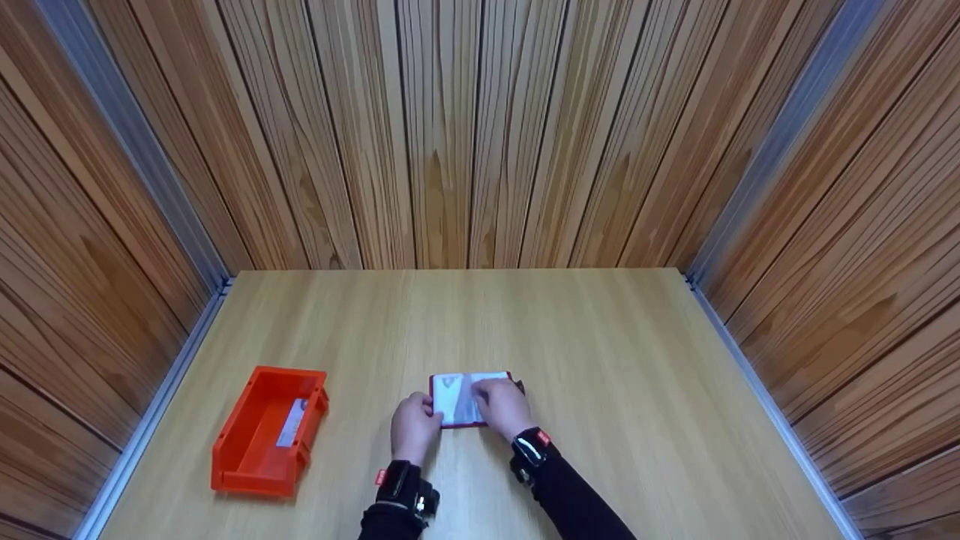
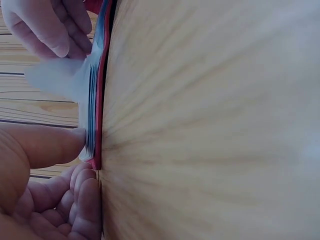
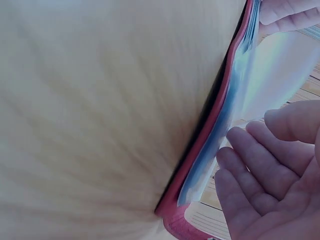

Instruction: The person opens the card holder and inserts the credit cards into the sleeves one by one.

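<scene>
A red-covered card holder [image 1: 458,399] with clear plastic sleeves lies spread open on the wooden table. At its left edge, my left hand [image 1: 415,426] holds it, the thumb [image 2: 55,145] on the stacked sleeves and the curled fingers [image 2: 86,197] against the cover's edge. One translucent sleeve [image 2: 56,77] stands raised from the stack. My right hand [image 1: 504,405] is over the right half, beside that raised sleeve [image 3: 280,70]. Its fingers [image 3: 265,170] are loosely bent, with the thumb apart from them. A strap with a snap [image 3: 190,227] extends past the cover's right edge.
An orange plastic bin [image 1: 259,427] with a white label inside stands to the left on the table [image 1: 600,337]. Wood-panelled walls [image 1: 442,135] with metal corner strips enclose the back and both sides.
</scene>
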`<state>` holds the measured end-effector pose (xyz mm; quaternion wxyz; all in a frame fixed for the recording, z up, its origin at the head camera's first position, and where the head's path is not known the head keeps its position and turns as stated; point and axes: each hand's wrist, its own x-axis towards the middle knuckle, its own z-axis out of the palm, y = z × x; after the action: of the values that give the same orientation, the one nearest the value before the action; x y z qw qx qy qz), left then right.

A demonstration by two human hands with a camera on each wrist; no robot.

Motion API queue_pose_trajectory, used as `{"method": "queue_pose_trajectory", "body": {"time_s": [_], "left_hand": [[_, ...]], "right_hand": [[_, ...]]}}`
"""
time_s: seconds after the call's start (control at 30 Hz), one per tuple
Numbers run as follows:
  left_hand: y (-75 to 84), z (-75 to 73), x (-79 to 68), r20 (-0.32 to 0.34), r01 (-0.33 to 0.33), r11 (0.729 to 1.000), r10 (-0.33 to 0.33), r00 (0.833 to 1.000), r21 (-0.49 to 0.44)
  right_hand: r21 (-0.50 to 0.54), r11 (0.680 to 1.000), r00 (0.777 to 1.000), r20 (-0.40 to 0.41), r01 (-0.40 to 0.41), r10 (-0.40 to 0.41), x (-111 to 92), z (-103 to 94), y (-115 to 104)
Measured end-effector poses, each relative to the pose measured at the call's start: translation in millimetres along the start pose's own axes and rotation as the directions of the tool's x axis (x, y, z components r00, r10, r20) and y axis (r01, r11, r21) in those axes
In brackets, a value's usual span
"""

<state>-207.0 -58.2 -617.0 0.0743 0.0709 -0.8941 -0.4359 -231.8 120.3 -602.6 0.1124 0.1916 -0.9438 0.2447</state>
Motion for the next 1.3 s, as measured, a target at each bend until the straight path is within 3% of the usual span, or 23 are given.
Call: {"method": "queue_pose_trajectory", "body": {"time_s": [0.37, 0.7, 0.97, 1.3], "left_hand": [[0.7, 0.4, 0.3, -0.004, -0.006, 1.0, 0.006, 1.0, -0.002], [0.4, -1.8, -0.8, -0.004, -0.01, 1.0, 0.01, 1.0, -0.019], [-1.1, -0.6, 2.2, 0.014, 0.022, 1.0, -0.022, 1.0, -0.018], [0.8, -1.1, 2.6, 0.049, 0.061, 0.998, -0.061, 0.997, -0.017]], "right_hand": [[0.103, 0.994, 0.995, 0.094, -0.04, 0.031, 0.0, 1.0, -5.3], [0.109, 0.994, 0.998, 0.059, -0.028, 0.021, 1.6, 5.0, -8.8], [0.107, 0.992, 0.993, 0.109, -0.062, 0.05, 3.2, 4.7, -11.3], [0.083, 0.996, 0.997, 0.078, -0.019, 0.013, 2.5, 7.2, -10.8]]}}
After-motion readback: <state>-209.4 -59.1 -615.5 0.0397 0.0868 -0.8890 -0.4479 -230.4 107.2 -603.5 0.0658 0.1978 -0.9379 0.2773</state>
